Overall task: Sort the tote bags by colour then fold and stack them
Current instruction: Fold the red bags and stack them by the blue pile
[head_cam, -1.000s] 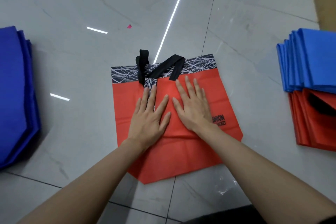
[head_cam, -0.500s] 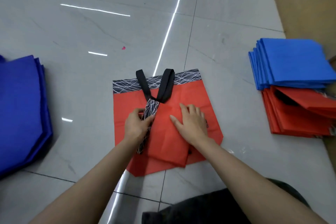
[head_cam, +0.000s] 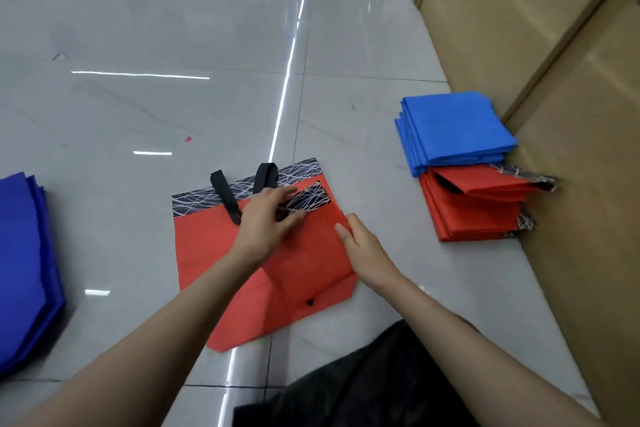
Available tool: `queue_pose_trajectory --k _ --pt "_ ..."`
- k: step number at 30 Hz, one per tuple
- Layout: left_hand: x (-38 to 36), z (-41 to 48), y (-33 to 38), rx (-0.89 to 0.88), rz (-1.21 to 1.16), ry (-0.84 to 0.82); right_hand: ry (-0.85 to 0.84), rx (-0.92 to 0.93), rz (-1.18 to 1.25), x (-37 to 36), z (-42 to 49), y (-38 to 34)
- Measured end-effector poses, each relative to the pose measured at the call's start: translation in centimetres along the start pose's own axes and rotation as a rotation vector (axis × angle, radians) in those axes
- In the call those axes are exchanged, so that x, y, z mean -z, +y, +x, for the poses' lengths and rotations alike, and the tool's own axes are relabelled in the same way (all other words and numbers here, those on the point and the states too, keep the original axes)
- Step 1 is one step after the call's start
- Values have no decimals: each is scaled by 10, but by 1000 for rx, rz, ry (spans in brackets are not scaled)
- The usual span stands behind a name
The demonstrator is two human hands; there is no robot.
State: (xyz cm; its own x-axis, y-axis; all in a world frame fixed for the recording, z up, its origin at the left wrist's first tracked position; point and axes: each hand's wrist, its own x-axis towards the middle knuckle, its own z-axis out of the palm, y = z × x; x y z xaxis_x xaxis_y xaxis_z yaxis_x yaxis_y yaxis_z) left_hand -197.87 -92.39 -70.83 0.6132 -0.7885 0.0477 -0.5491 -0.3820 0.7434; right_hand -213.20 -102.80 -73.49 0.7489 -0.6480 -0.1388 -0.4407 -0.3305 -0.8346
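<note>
A red tote bag point(head_cam: 214, 253) with a black-and-white scribbled top band and black handles lies flat on the floor in front of me. Its right side is folded over onto the middle. My left hand point(head_cam: 266, 218) pinches the patterned top edge of that folded flap. My right hand point(head_cam: 363, 246) rests with straight fingers against the flap's right fold edge. To the right lies a stack of folded bags: blue ones point(head_cam: 453, 128) on top of red ones point(head_cam: 478, 215). A pile of unfolded dark blue bags point(head_cam: 24, 263) lies at the far left.
The floor is glossy grey tile point(head_cam: 173, 28) with light reflections. Cardboard boxes point(head_cam: 571, 80) stand along the right, close behind the folded stack. A small pink scrap point(head_cam: 188, 139) lies on the floor beyond the bag. Dark cloth on my lap point(head_cam: 363, 381) shows at the bottom.
Both hands went from pressing flat on the bag to folding its right side over the middle. My left hand now pinches the flap's patterned edge. The view has swung right.
</note>
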Motion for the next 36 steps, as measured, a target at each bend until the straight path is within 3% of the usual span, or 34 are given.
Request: queue_pose_trajectory --k 7,13,15,17,19,21,22,24,26,28,31,34,36 --pt "-54 18 84 -202 184 220 517 -98 351 68 -27 1" --pt "-111 24 130 -285 110 110 960 -340 651 124 -26 27" --pt "-126 21 145 -171 -42 40 1034 -427 733 135 -30 37" --pt "-140 19 158 70 -289 -65 1050 -520 808 137 -33 44" --pt "-156 20 166 262 -577 -169 1008 -603 909 135 -35 55" --pt "-171 22 169 353 -717 -187 938 -656 995 133 -36 69" --pt "-176 23 170 357 -699 -176 922 -692 956 133 -37 76" --pt "-184 27 168 287 -577 -157 1014 -710 594 138 -43 87" --pt "-190 34 167 222 -500 -140 1151 -423 98 148 -50 94" --pt "-196 45 166 222 -489 -116 1134 -171 -340 157 -48 101" --pt "-209 60 166 213 -448 -120 1066 -136 -618 179 -27 111" --pt "-225 71 168 176 -420 -103 652 -49 -750 199 2 120" --pt "-240 77 166 185 -429 -53 355 -90 -767 208 24 132"
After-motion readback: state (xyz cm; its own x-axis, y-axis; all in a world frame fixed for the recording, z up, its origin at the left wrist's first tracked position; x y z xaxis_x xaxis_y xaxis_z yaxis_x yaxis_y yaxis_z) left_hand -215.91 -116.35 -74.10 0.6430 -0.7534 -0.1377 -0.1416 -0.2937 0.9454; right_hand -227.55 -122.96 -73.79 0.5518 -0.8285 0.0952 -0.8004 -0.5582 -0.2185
